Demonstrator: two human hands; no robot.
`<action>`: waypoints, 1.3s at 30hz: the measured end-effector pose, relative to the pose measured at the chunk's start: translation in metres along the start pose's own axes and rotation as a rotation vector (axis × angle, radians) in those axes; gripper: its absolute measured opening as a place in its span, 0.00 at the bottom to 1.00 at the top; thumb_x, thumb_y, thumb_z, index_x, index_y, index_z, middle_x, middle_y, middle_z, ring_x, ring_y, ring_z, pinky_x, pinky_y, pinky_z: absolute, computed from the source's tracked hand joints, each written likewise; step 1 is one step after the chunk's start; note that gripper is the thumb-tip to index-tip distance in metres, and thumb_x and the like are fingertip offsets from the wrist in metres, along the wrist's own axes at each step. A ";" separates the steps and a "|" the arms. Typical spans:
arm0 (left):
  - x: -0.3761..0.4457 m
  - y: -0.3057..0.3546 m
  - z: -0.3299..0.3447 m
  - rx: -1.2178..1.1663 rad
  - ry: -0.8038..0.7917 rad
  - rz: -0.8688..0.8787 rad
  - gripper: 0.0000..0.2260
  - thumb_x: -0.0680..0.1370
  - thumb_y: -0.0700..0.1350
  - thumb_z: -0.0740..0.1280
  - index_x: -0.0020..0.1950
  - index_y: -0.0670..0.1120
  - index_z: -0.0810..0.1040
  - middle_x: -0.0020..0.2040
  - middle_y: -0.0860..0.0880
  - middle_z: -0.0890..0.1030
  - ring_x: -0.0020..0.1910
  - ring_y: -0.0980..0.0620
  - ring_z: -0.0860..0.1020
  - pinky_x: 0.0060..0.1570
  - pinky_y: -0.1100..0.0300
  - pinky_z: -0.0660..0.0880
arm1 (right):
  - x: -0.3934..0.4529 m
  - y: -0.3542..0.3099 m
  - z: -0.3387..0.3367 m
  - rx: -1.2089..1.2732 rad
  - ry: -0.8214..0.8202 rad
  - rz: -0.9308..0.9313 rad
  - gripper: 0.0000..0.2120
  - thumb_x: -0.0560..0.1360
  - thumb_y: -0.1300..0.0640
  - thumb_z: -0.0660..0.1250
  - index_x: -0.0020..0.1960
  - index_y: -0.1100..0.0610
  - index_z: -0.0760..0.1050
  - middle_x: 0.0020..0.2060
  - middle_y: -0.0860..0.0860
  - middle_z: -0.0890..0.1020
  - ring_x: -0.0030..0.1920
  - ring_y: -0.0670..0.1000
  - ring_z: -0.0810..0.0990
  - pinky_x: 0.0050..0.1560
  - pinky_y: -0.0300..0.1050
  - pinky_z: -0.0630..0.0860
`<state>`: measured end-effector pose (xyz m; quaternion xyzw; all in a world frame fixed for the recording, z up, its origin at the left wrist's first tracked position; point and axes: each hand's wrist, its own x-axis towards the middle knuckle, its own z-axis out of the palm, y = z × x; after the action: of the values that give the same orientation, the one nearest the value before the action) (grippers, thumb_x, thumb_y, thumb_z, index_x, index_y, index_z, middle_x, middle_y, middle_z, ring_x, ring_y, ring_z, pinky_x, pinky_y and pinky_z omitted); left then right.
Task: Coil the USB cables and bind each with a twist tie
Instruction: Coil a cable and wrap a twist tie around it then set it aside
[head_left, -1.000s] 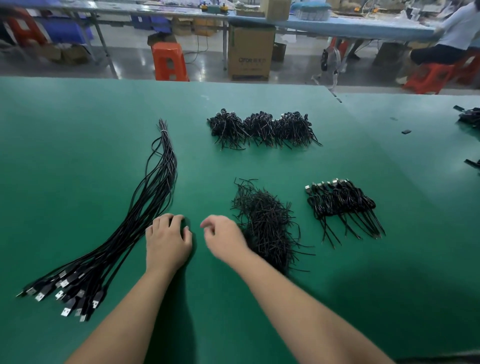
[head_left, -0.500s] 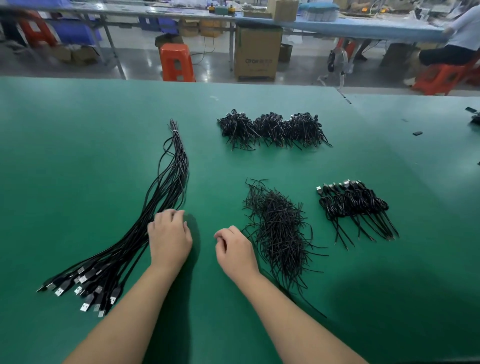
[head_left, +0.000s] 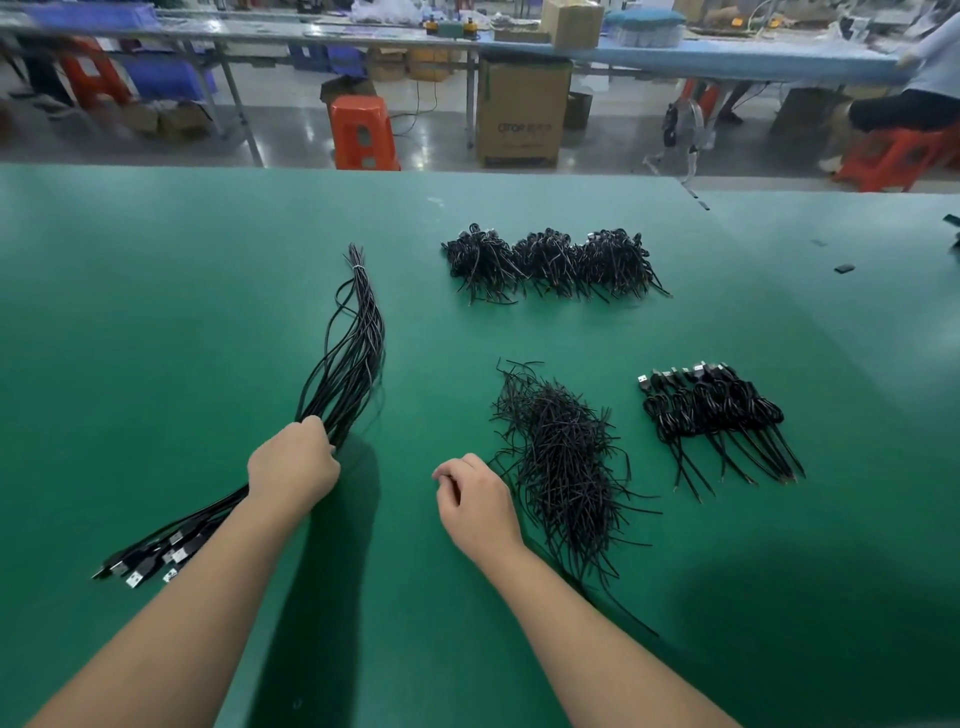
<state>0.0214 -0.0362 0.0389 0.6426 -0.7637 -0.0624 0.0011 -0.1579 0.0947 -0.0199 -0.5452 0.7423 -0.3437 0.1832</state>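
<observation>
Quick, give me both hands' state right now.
Left hand: fingers curled on the loose cable bundle.
Right hand: loosely curled beside the twist ties, holding nothing visible.

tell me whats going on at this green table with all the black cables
A person is sorting USB cables on the green table. Their left hand rests on the long bundle of uncoiled cables, fingers curled over the strands. The right hand sits loosely curled beside the heap of twist ties, holding nothing visible. Coiled cables lie to the right, with more bundles further back.
</observation>
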 end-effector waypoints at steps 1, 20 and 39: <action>0.000 0.003 -0.004 -0.025 -0.018 0.006 0.04 0.81 0.45 0.63 0.48 0.45 0.73 0.42 0.49 0.78 0.41 0.47 0.77 0.36 0.56 0.71 | 0.000 0.000 0.000 0.003 0.001 -0.001 0.09 0.81 0.55 0.60 0.52 0.51 0.79 0.44 0.42 0.76 0.42 0.44 0.76 0.43 0.39 0.73; -0.002 0.049 -0.008 -0.484 -0.309 0.152 0.11 0.75 0.46 0.74 0.56 0.45 0.83 0.51 0.48 0.84 0.51 0.50 0.81 0.57 0.56 0.76 | -0.001 0.003 -0.001 0.015 -0.010 -0.068 0.11 0.80 0.45 0.59 0.50 0.47 0.79 0.41 0.42 0.75 0.41 0.45 0.74 0.43 0.41 0.67; -0.007 -0.012 -0.038 0.201 -0.367 0.215 0.06 0.78 0.45 0.66 0.46 0.43 0.78 0.39 0.48 0.84 0.38 0.49 0.81 0.41 0.56 0.78 | -0.001 0.004 -0.002 -0.001 -0.052 -0.044 0.10 0.80 0.46 0.59 0.46 0.47 0.77 0.39 0.40 0.74 0.40 0.40 0.74 0.39 0.36 0.67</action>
<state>0.0373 -0.0348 0.0763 0.5322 -0.8176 -0.1014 -0.1952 -0.1618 0.0967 -0.0214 -0.5701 0.7254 -0.3331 0.1945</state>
